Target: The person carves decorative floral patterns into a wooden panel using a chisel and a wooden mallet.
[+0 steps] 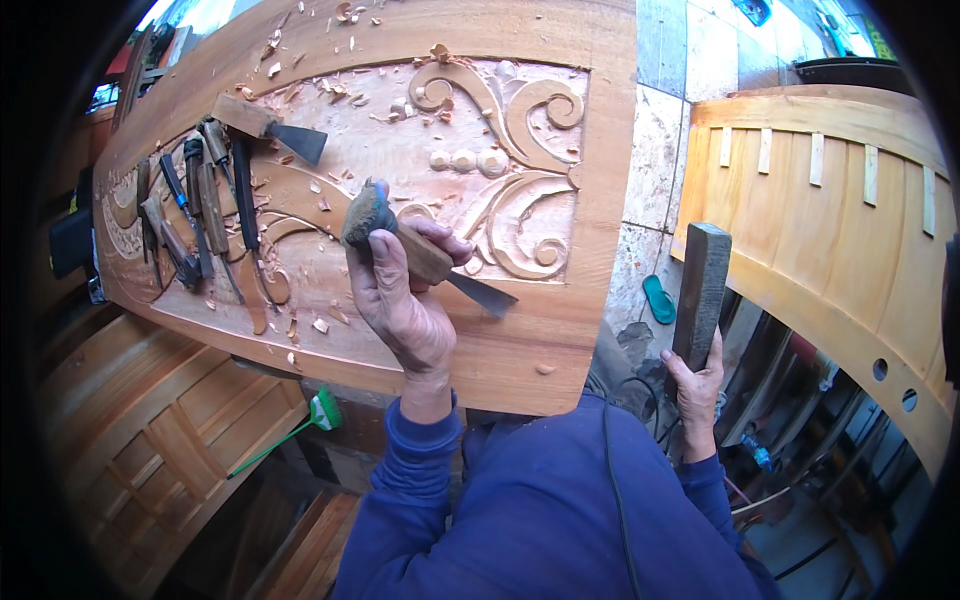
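Observation:
My left hand (410, 318) is closed round the wooden handle of a wide chisel (425, 255), held over the carved wooden panel (540, 350). Its battered butt points up and left, while the flat metal blade slants down to the right, close to the panel's plain border. Whether the edge touches the wood I cannot tell. Off to the right of the panel, my right hand (697, 393) grips the lower end of a dark, squared wooden block (702, 290), held upright. Raised scrolls (530, 110) and a row of round bosses (463, 160) stand out from the panel's recessed ground.
Several carving tools (205, 205) lie bunched on the panel's left side, beside another wide chisel (270, 125). Wood shavings (345, 95) are scattered about. A slatted wooden piece (800, 200) stands at right, near a green slipper (658, 299). A green brush (322, 408) is below left.

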Tool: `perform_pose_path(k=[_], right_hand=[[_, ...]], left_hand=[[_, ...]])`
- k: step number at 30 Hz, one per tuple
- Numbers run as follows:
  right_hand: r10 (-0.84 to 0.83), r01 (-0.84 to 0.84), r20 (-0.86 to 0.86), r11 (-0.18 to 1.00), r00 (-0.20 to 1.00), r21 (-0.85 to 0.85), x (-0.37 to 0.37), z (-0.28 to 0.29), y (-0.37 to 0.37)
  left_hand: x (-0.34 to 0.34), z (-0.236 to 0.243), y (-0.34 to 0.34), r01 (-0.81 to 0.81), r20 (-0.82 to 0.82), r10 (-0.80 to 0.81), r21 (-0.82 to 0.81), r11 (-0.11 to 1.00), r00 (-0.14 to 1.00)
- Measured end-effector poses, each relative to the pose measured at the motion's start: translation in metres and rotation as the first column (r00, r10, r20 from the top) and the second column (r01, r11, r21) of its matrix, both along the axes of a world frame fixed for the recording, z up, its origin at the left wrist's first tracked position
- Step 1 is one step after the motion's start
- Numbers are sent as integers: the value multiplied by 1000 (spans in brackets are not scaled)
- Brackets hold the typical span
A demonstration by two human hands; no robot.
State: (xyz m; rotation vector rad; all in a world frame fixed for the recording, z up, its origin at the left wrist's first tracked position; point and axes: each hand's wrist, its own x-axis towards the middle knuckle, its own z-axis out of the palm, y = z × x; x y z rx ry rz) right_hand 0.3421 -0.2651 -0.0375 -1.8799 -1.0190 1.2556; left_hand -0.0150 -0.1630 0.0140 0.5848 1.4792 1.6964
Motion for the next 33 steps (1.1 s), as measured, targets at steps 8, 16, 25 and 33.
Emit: perform_pose_path(k=[8, 16, 25, 33], right_hand=[[-24, 23, -35, 999, 999, -27, -12, 0, 0], [-75, 73, -57, 996, 996, -44, -15, 2, 4], [-120, 114, -116, 992, 986, -57, -12, 10, 6], [-151, 137, -170, 986, 974, -90, -7, 5, -3]], left_hand=[[-6, 7, 2, -18, -7, 18, 28, 999, 1000], [-5, 11, 0, -15, -35, 15, 15, 1000, 999], [0, 8, 3, -27, -20, 28, 27, 999, 999], [71, 16, 2, 296, -136, -276, 156, 943, 952]])
